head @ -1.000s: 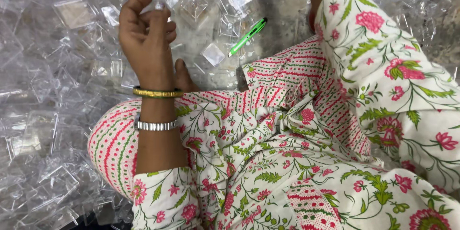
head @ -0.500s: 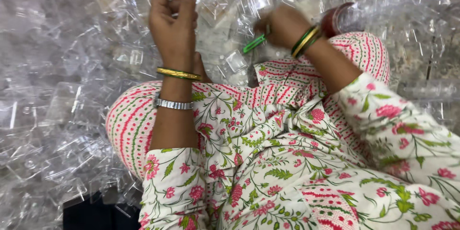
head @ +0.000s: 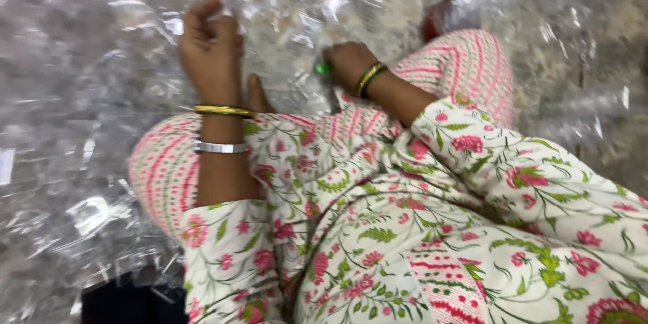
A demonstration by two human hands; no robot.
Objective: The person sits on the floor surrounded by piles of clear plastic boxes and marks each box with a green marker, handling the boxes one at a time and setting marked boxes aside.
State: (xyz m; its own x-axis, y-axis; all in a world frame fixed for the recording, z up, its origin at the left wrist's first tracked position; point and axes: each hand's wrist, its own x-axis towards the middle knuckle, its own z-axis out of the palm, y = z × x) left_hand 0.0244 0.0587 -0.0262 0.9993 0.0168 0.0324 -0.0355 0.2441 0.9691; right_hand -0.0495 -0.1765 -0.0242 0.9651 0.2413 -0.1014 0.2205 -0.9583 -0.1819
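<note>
We see the left hand (head: 210, 44) raised over the heap of clear plastic pieces (head: 74, 128), fingers curled in toward the palm; something pale and clear seems to sit at the fingertips, but the blur is too strong, so we cannot tell whether the hand grips a piece or is merely closed. The left wrist carries a gold bangle (head: 223, 111) and, further up the forearm, a silver bangle (head: 221, 148). The right hand (head: 349, 64) lies low, just beyond the knee, knuckles up and fingers folded down around a small green object (head: 322, 68); only its bright green end shows at the thumb side, the rest is hidden under the hand. We read this as a closed grip on the green object, which rests at the edge of the clear plastic, near the striped trouser leg (head: 466, 61). A green and gold bangle (head: 368, 79) sits on the right wrist. The two hands are apart, with clear plastic pieces between them. Both forearms come out of floral sleeves (head: 513, 175), white with pink flowers and green leaves. The whole frame is motion-blurred.
</note>
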